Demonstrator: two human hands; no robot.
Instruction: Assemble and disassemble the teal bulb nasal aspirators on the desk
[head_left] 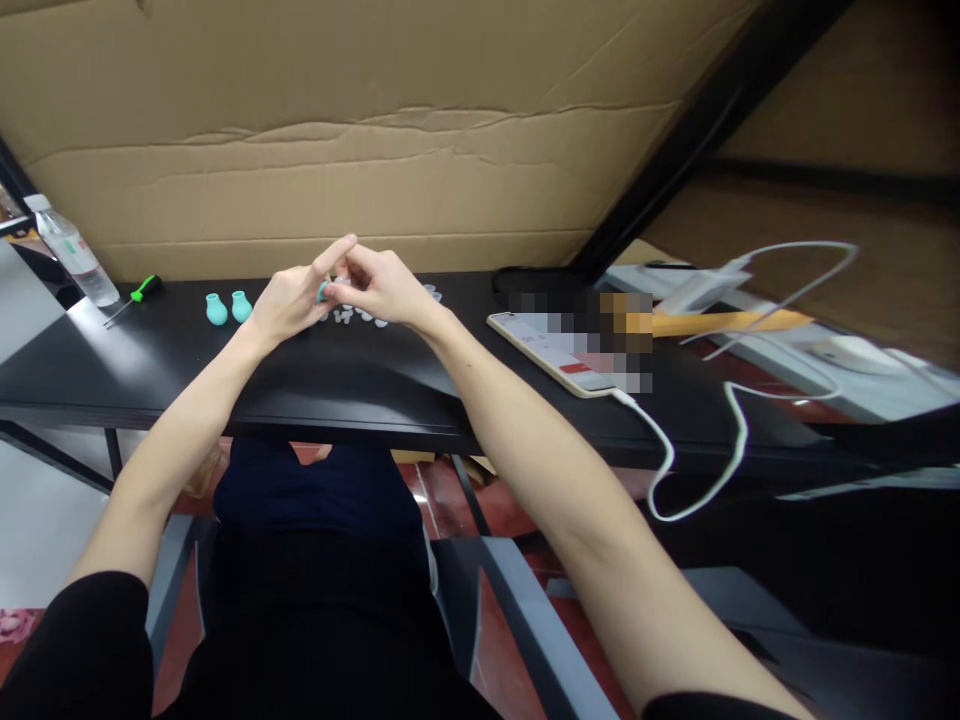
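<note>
My left hand is closed around a small teal rubber bulb, most of which is hidden by the fingers. My right hand meets it over the table, with thumb and fingers pinched at the bulb's end. Whatever sits in that pinch is too covered to name; a whitish bit shows there. Beneath both hands lie several small translucent plastic pieces. Two more teal bulbs stand upright to the left of my left hand, their necks pointing up.
On the black table, a screwdriver with a green-and-black handle and a water bottle are at left. A phone with a white cable lies at right. Cardboard walls the back.
</note>
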